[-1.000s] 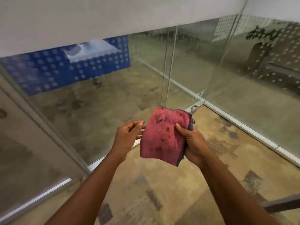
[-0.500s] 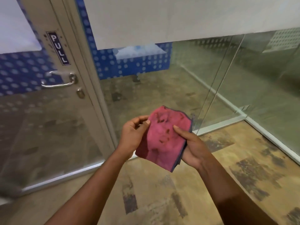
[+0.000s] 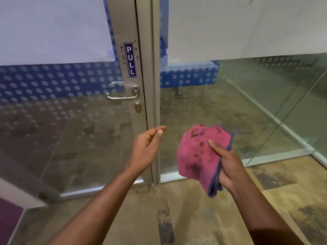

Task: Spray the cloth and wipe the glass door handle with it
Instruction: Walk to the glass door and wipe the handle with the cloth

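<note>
Head cam: right hand grasps the folded pink cloth along its right edge, thumb pressed on the front face and fingers behind, so the cloth hangs left of the palm with dark damp-looking patches showing. Left hand is empty, fingers loosely curled, apart from the cloth and in front of the door frame. Lever door handle sits higher up and left on the glass door, under the PULL sticker, well apart from both hands; no containers visible.
</note>
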The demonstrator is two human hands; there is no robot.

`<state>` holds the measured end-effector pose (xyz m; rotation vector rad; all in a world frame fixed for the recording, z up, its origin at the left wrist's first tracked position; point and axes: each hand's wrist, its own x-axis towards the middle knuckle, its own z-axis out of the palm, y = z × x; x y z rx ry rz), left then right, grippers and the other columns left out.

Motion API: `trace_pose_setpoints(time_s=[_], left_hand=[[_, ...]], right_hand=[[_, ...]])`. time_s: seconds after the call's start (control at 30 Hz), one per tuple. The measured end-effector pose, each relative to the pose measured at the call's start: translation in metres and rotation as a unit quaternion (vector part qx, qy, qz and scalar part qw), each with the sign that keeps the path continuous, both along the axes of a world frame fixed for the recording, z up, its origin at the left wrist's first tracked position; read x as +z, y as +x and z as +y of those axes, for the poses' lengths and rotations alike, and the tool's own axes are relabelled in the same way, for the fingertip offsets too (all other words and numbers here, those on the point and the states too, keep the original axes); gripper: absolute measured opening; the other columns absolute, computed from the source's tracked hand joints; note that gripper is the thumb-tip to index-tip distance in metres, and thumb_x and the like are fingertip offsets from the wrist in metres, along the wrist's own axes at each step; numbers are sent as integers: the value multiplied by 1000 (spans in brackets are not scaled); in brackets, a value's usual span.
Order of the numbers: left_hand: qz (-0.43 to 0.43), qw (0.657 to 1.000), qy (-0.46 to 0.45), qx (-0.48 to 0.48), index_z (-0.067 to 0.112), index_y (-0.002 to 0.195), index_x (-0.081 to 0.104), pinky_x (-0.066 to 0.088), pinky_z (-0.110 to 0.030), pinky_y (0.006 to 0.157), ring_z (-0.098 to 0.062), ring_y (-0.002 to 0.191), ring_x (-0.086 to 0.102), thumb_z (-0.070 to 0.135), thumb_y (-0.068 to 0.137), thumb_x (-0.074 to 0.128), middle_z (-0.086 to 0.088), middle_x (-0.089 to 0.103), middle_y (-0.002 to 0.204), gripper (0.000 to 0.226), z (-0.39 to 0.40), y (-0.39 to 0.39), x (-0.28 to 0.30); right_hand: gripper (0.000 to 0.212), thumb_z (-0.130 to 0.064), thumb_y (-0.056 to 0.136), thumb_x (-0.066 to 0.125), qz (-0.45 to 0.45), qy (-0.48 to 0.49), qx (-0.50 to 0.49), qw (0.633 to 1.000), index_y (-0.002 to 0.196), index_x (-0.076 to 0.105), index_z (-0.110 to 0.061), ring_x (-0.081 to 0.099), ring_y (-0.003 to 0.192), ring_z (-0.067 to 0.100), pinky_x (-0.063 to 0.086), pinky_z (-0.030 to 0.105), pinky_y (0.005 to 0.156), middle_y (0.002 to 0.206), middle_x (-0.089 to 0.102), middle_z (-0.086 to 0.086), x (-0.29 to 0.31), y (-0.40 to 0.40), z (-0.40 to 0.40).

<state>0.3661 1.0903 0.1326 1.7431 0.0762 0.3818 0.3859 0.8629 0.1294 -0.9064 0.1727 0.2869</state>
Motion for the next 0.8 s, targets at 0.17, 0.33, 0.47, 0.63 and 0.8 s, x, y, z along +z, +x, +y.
trace_pose_setpoints(time_s=[0.17,0.33,0.47,0.63,0.8], left_hand=[[-18,992,120,23,19,137,63,44,-23,87,-12,97,62,26,106,49,2,65,103,34,41,12,15],[-43,980,186,58,13,149,49,22,-9,116,1,148,21,19,108,44,15,39,145,42,72,36,32],[-66,971,206,99,15,153,42,20,-10,118,0,150,13,20,109,42,22,33,146,44,99,57,39],[-71,959,255,102,14,157,34,19,-30,125,-6,155,8,23,110,38,4,34,162,48,127,76,50],[-67,928,350,105,12,160,26,15,-31,125,-9,156,-1,30,110,32,4,22,166,53,154,98,64]], right_hand=[[59,-16,76,76,-21,-2,6,1000,130,57,-1,69,103,35,57,49,83,121,67,25,1,25,36],[51,-16,77,76,-52,-35,-3,998,123,62,-1,70,97,34,55,54,87,113,70,22,-2,61,68],[55,-17,75,75,-55,-36,-19,998,126,61,-4,69,95,31,54,52,89,111,70,17,3,96,91],[53,-15,84,69,-47,-6,-1,999,134,54,-2,63,107,34,47,56,101,122,65,20,20,125,120],[52,-15,91,62,-43,15,-8,999,139,49,-1,59,118,36,44,56,106,135,56,23,39,143,142]])
